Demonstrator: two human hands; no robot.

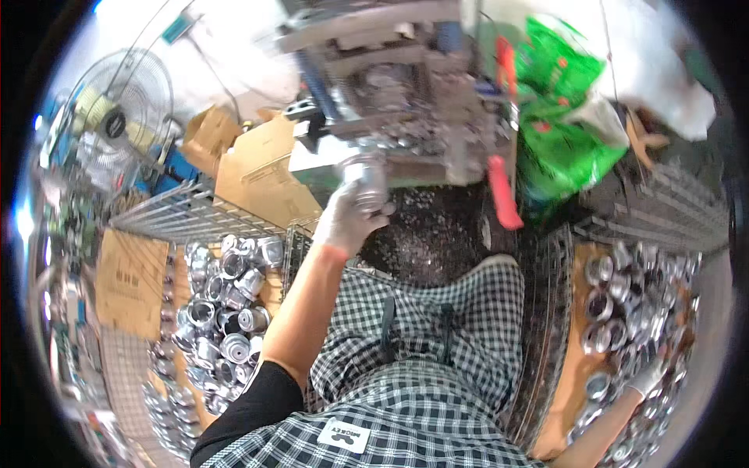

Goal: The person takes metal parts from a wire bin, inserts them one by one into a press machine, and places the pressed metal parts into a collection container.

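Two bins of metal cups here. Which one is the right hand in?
The wire bin on the person's right: the gloved right hand is down among its metal cups. The left bin goes untouched; the left hand holds a cup up at the machine.

**Checked clothes, pale gloves**

The person wears a black-and-white checked shirt (406,429) with a small white patch at the chest, matching checked trousers (437,312), a short black sleeve (250,405), and thin pale gloves on the left hand (347,218) and right hand (649,381).
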